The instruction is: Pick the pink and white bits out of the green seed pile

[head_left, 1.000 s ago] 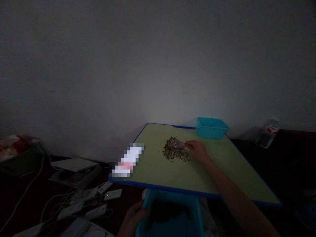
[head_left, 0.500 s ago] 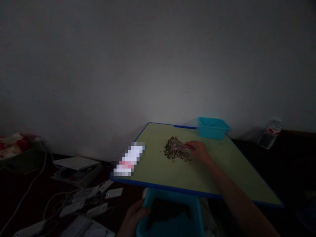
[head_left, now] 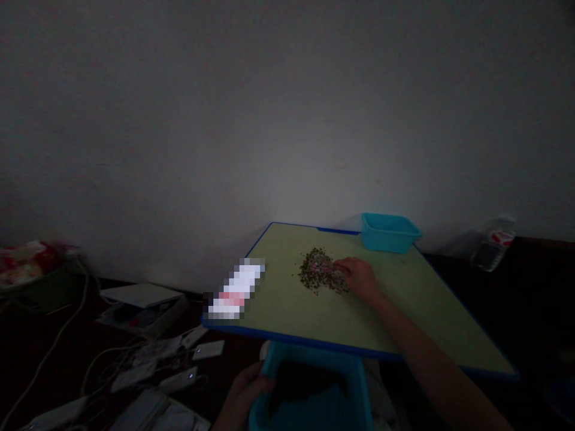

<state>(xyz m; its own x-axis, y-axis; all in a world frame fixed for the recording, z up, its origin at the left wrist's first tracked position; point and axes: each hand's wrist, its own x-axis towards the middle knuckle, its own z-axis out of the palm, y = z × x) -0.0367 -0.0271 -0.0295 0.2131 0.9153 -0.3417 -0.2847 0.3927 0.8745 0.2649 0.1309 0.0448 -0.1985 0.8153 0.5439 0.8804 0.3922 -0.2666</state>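
right fingers [head_left: 345,263] pinch pink-clear plastic film [head_left: 320,265] on dark granules [head_left: 309,281] | left fingers [head_left: 259,384] clasp turquoise plastic tub [head_left: 363,389], 6 o'clock | film-handling, seemingly; calls for steady pinch

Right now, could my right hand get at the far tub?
Probably yes: the far tub stands just beyond your right hand, with nothing showing between them, though that hand is pinching a pinkish piece over the brown bits.

Wall: plain grey, matte wall [head_left: 287,108] behind everything you see.
Far right: 1 clear plastic bottle [head_left: 493,246] with a red-and-white label, tilted.
Far left: 1 rounded green tub [head_left: 42,293], red and cream contents [head_left: 31,260] heaped inside.
Lower left: your thin white cables [head_left: 117,359], tangled near 1 flat white panel [head_left: 141,294].
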